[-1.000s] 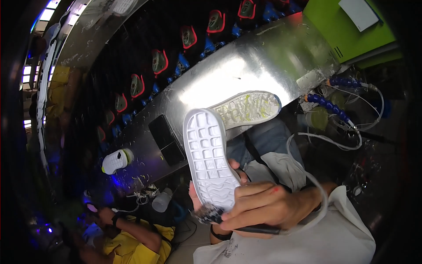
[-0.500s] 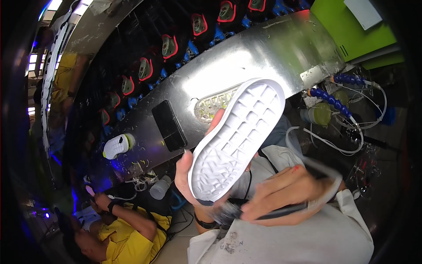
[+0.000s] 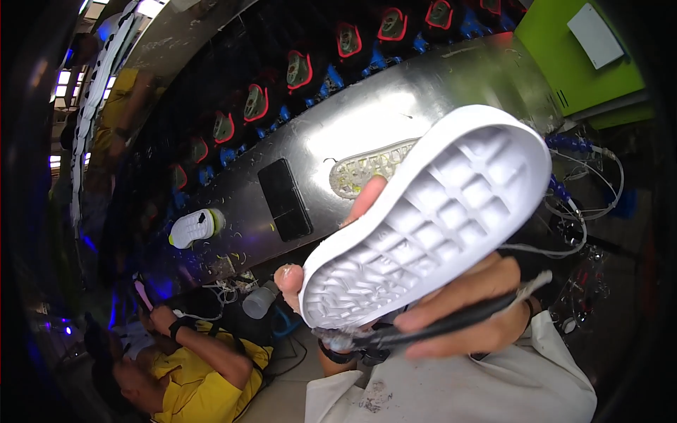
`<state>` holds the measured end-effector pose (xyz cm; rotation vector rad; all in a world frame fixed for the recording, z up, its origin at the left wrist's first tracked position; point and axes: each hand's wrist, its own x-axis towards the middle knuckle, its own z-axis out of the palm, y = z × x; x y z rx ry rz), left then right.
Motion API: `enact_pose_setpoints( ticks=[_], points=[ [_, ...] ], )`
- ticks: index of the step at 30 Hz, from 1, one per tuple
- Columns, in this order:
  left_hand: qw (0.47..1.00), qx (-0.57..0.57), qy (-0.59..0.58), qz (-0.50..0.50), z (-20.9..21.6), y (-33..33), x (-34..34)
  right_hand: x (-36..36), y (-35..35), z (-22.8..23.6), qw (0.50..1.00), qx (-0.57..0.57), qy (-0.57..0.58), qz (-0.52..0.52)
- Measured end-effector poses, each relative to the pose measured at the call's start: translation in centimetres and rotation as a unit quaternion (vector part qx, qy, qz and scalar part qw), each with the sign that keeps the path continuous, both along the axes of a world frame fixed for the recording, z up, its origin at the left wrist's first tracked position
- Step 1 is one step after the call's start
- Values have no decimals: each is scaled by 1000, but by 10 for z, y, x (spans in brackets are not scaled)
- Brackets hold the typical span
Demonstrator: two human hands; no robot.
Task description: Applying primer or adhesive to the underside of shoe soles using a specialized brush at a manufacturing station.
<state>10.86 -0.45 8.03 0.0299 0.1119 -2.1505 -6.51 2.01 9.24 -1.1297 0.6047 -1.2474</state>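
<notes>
A white shoe sole (image 3: 430, 225) is held up at a slant, its gridded hollow side facing me. My left hand (image 3: 288, 279) grips its narrower lower-left end, with the thumb at the edge and a fingertip on the far rim; the sole covers the palm. Below the sole, my right hand (image 3: 493, 278) is closed around a slim black tool (image 3: 451, 321) with a pale tail at its back end. The tool's blurred tip lies by the sole's lower-left edge; whether it touches is unclear.
A metal worktable (image 3: 381, 106) carries a black phone (image 3: 284, 199), a recessed perforated inset (image 3: 360, 173) and a smaller white and yellow-green sole (image 3: 192, 228). Blue segmented hoses (image 3: 560, 189) stand at the right. A co-worker in a yellow shirt (image 3: 204, 381) sits lower left.
The sole has swung up and right, larger in view and tilted further over. My right hand has come closer beneath it with the black tool, whose pale tail has swung round.
</notes>
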Motion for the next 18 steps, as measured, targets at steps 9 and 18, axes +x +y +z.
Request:
enact_pose_setpoints(
  ticks=[9, 18],
  points=[
    [993, -111, -23, -36, -21, -39, 16, -23, -31, 29, 992, -109, 13, 61],
    [940, 14, -316, 125, 9, -37, 18, 25, -73, -1, 964, -228, 133, -39]
  ],
)
